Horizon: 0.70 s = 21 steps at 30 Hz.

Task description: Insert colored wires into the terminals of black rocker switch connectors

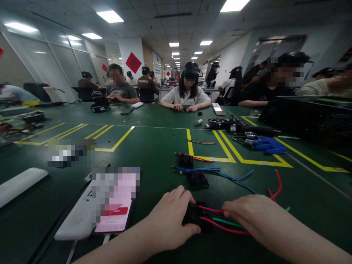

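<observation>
My left hand [172, 216] grips a small black connector block [195, 217] on the green table [154, 154], fingers curled over its left side. Red and green wires [220, 223] run out of the block to the right. My right hand [249, 214] lies over those wires, its fingertips pinched on a red wire right at the block. Two more black blocks sit farther away, one [198, 179] beside blue wires [220, 174] and one [186, 160] with red wires.
A phone [112, 214] rests on a white power bank [77, 220] at my left. A white bar [19, 185] lies far left. Blue gloves [268, 145] and tools [242, 128] sit at right beside a black crate [316, 117]. Several people work across the table.
</observation>
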Each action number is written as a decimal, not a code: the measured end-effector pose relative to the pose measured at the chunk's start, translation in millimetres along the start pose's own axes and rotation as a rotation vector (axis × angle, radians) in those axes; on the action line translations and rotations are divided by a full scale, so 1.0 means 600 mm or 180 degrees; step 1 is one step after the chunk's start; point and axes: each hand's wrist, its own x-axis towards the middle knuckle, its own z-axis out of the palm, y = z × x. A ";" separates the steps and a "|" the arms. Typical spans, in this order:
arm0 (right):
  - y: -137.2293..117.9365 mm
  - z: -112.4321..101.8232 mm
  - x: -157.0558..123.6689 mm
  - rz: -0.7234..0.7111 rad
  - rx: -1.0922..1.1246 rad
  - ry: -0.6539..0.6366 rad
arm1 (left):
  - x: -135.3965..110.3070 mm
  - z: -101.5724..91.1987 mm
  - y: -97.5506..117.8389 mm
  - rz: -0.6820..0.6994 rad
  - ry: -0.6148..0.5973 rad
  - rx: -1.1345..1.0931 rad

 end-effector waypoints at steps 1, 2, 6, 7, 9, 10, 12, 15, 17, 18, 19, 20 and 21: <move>0.000 -0.001 0.000 -0.0009 0.0008 0.0011 | 0.001 0.000 -0.001 0.0008 0.0003 -0.0002; -0.001 -0.003 0.000 -0.0056 0.0018 0.0063 | 0.001 0.001 -0.003 0.0017 -0.0008 0.0004; -0.008 -0.016 -0.002 -0.0462 -0.0182 0.0735 | 0.004 0.001 -0.008 0.0073 -0.0030 0.0035; -0.011 -0.019 -0.003 -0.0558 -0.0279 0.0923 | 0.004 0.002 -0.008 0.0085 -0.0016 0.0042; -0.014 -0.022 -0.004 -0.0635 -0.0423 0.1135 | 0.003 0.002 -0.008 0.0112 0.0015 0.0048; -0.014 -0.022 -0.004 -0.0623 -0.0438 0.1138 | 0.003 0.002 -0.008 0.0123 0.0016 0.0045; -0.011 -0.019 -0.003 -0.0502 -0.0343 0.0933 | 0.001 0.002 -0.006 0.0110 -0.0005 0.0029; -0.004 -0.009 0.000 -0.0188 -0.0093 0.0348 | -0.001 0.001 -0.002 0.0050 -0.0047 0.0011; -0.001 -0.003 0.001 0.0012 0.0006 0.0046 | -0.001 0.000 0.000 0.0046 -0.0048 0.0023; 0.000 0.000 0.002 0.0092 0.0033 -0.0044 | -0.001 -0.001 0.000 0.0052 -0.0053 0.0029; 0.000 0.001 0.001 0.0153 0.0060 -0.0093 | -0.001 -0.001 0.001 0.0056 -0.0057 0.0035; 0.000 0.003 0.001 0.0191 0.0088 -0.0113 | 0.000 -0.002 0.000 0.0058 -0.0060 0.0033; 0.000 0.003 0.001 0.0211 0.0116 -0.0121 | 0.001 -0.001 -0.001 0.0061 -0.0067 0.0030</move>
